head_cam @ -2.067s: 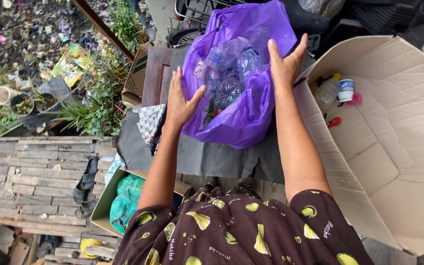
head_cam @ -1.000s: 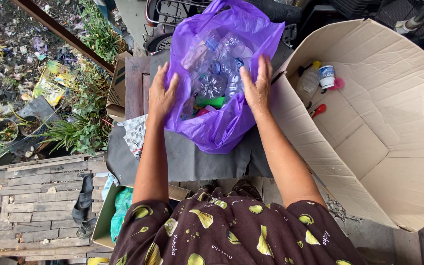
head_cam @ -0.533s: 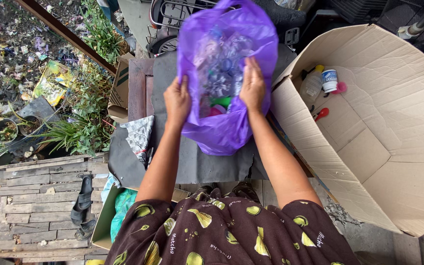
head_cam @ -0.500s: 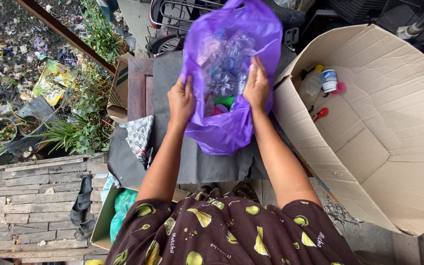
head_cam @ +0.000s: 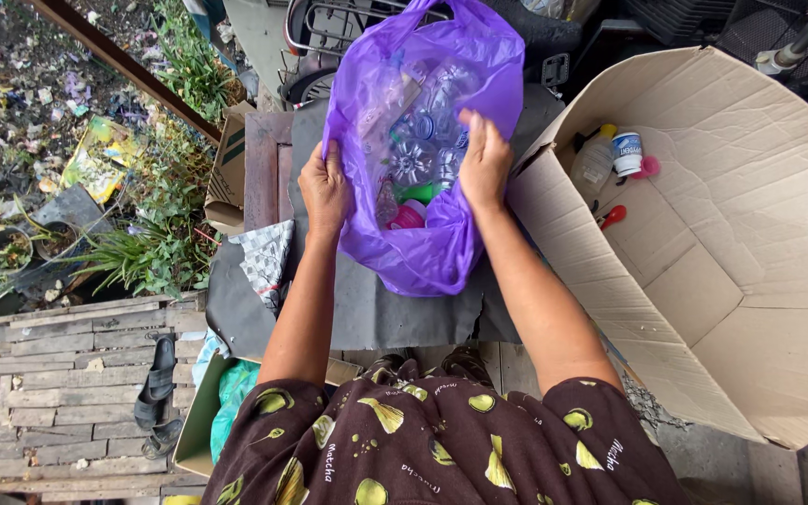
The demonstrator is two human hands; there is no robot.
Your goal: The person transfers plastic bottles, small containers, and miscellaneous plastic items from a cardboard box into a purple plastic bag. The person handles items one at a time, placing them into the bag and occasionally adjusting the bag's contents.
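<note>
- Purple plastic bag [head_cam: 427, 252] of bottles sits on the grey-covered table [head_cam: 367, 313], beside the cardboard box [head_cam: 750, 281]
- left hand [head_cam: 326, 190] and right hand [head_cam: 484, 161] each pinch its rim, spreading the mouth wide to show what's inside

The bag [head_cam: 423, 252] is translucent purple; clear bottles [head_cam: 418, 154], one pink cap [head_cam: 411, 217] and one green piece [head_cam: 420, 192] show through it. The box [head_cam: 750, 281] is plain brown cardboard. The bench [head_cam: 367, 309] cover is dark grey. The cloth [head_cam: 266, 262] is checked (black on white).
</note>
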